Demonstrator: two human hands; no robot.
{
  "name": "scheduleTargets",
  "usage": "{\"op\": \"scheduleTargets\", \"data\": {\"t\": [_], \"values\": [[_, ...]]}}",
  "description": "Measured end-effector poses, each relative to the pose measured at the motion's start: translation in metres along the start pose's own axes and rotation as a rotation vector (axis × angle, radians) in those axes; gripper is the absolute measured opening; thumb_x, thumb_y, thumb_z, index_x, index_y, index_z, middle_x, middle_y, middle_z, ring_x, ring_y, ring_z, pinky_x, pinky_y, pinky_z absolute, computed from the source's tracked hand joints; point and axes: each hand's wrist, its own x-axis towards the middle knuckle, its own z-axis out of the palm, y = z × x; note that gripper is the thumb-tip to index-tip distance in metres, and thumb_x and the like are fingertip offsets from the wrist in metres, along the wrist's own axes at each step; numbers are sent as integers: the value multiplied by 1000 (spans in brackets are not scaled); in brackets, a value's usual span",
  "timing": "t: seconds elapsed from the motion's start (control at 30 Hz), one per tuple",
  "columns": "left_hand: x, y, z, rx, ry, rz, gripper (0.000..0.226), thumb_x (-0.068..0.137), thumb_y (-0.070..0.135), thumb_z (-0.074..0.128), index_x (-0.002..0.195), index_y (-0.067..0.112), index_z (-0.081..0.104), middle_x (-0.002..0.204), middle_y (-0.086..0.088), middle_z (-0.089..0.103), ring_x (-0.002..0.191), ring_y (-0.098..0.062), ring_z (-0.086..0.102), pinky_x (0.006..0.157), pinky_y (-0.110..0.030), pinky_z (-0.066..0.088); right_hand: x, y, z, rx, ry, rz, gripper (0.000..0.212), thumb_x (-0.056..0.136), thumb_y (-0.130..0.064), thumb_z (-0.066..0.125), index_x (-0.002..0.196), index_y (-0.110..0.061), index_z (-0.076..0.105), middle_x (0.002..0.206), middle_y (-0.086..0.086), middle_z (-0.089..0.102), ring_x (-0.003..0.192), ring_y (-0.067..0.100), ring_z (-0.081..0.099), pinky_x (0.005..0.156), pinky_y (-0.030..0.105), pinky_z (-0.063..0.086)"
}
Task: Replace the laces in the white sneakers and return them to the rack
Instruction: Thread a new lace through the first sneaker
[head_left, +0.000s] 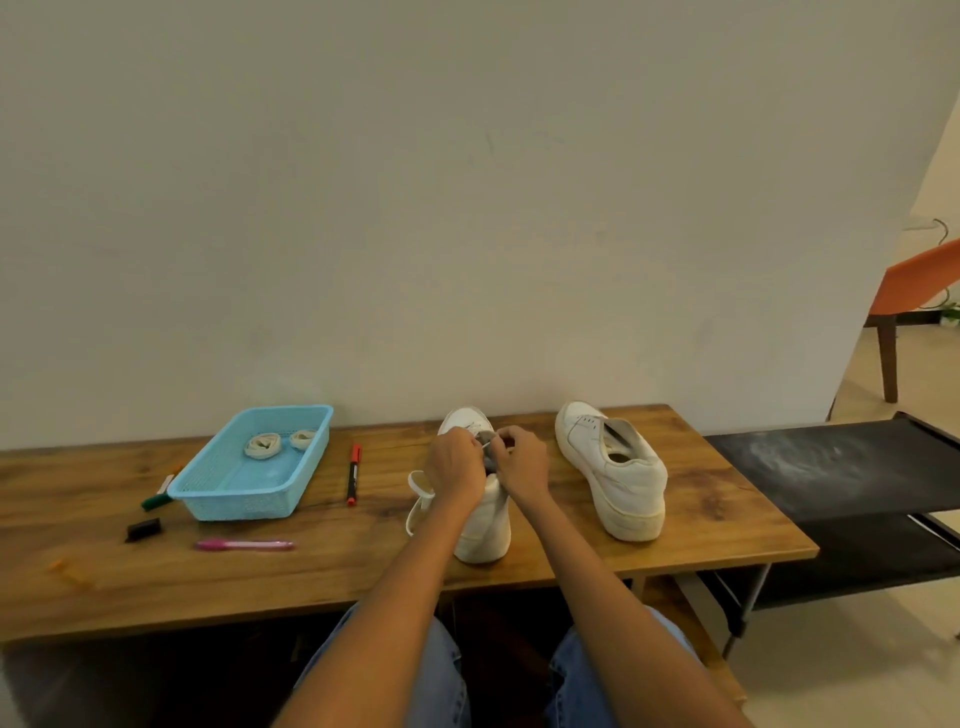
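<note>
Your left hand (457, 465) and right hand (519, 462) pinch a lace (420, 499) over the sneaker (485, 525), heel toward you.

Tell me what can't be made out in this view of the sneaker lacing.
- Head view: eyelets of the near sneaker, hidden behind left hand and right hand.
- What the fingers pinch: too small.
- Rack: cut off by the right edge.
- Orange bit on the table: blurred.

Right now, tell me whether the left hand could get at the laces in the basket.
Probably yes. The left hand is busy at the sneaker, but the basket is open-topped on its side, with the coiled laces uncovered; only a red marker lies between.
</note>
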Motion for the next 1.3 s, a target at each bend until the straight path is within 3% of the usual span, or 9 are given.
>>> {"op": "scheduleTargets", "data": {"t": [0.17, 0.33, 0.5, 0.63, 0.73, 0.9, 1.0, 1.13, 1.3], "values": [[1, 2, 1, 39, 19, -8, 24, 95, 17, 49, 89, 6, 69, 89, -9, 68, 83, -22, 62, 60, -27, 38, 2, -2, -2, -56, -20, -52, 20, 93, -16, 53, 95, -3, 67, 92, 9, 68, 79, 15, 56, 63, 20, 36], [2, 2, 1, -5, 25, -25, 25, 94, 17, 48, 88, 7, 70, 89, -9, 68, 84, -24, 62, 60, -29, 39, 4, -2, -3, -81, -32, -69, 19, 91, -17, 56, 97, -4, 68, 95, 8, 69, 86, 19, 61, 74, 28, 46], [5, 1, -2, -60, -33, -55, 33, 90, 13, 49, 58, 16, 55, 63, -4, 52, 66, -23, 51, 50, -27, 30, 7, 1, -7, -67, -66, -88, 18, 88, -18, 59, 91, -4, 70, 91, 9, 70, 85, 23, 62, 77, 36, 48], [6, -2, -3, -140, -39, -65, 26, 87, 13, 50, 66, 14, 65, 68, -5, 56, 66, -23, 51, 53, -27, 33, 7, 2, -10, -81, -94, -101, 18, 88, -14, 58, 94, -3, 69, 92, 9, 70, 84, 19, 61, 73, 28, 45], [8, -2, -4, -198, -95, -46, 25, 89, 15, 52, 71, 15, 68, 75, -5, 62, 71, -23, 55, 59, -29, 39, 8, 1, -13, -52, -111, -111, 16, 86, -12, 58, 90, -2, 70, 88, 10, 70, 81, 19, 60, 72, 30, 46], [4, 7, -6, 0, -61, -48, 22, 94, 13, 45, 79, 12, 61, 92, -9, 68, 82, -24, 60, 63, -30, 37, 15, 2, -18, -24, -188, -105, 14, 84, -16, 61, 85, -5, 71, 76, 2, 66, 72, 13, 57, 71, 30, 47], [2, 12, -7, 95, -37, -39, 21, 96, 10, 42, 93, 10, 63, 102, -8, 66, 98, -26, 61, 72, -32, 39, 13, 0, -15, -44, -146, -116, 17, 86, -20, 62, 85, -6, 70, 81, 5, 69, 75, 14, 58, 74, 31, 48], [1, 13, -5, 127, -48, -5, 22, 97, 9, 41, 99, 6, 63, 107, -11, 65, 105, -29, 58, 84, -34, 43, 14, 0, -20, -38, -176, -98, 13, 84, -16, 63, 86, -6, 70, 80, 4, 67, 76, 15, 59, 74, 31, 49], [5, 10, -9, 102, -98, 1, 20, 95, 16, 48, 97, 9, 67, 103, -10, 67, 99, -27, 60, 80, -32, 43, 31, -7, -33, -2, -376, 28, 16, 84, -13, 65, 95, -1, 70, 75, 4, 64, 65, 10, 60, 55, 15, 50]]}}
